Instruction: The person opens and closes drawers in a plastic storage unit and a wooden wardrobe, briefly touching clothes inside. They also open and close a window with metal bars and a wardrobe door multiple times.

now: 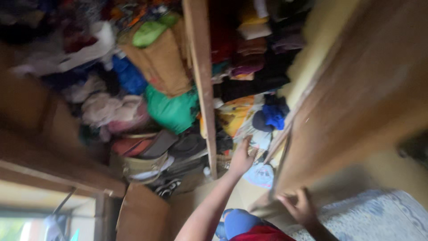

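The picture is tilted and blurred. My left hand (243, 157) reaches up into an open wooden wardrobe, fingers apart, touching a pale patterned cloth (257, 137) beside the upright wooden divider (201, 76). My right hand (299, 208) is lower right, its fingers curled over the edge of the brown wardrobe door (356, 98). Piles of folded and crumpled clothes fill both sides of the divider: a green bundle (171, 110), a tan cloth (162, 62), a blue garment (273, 115) and dark folded items (254, 85).
Bags and shoes (151, 165) are stacked at the wardrobe's lower left, with a cardboard box (142, 216) beneath. A light blue patterned fabric (379, 218) lies at the lower right. A wooden frame (53, 169) and a bright window (18, 227) are at the left.
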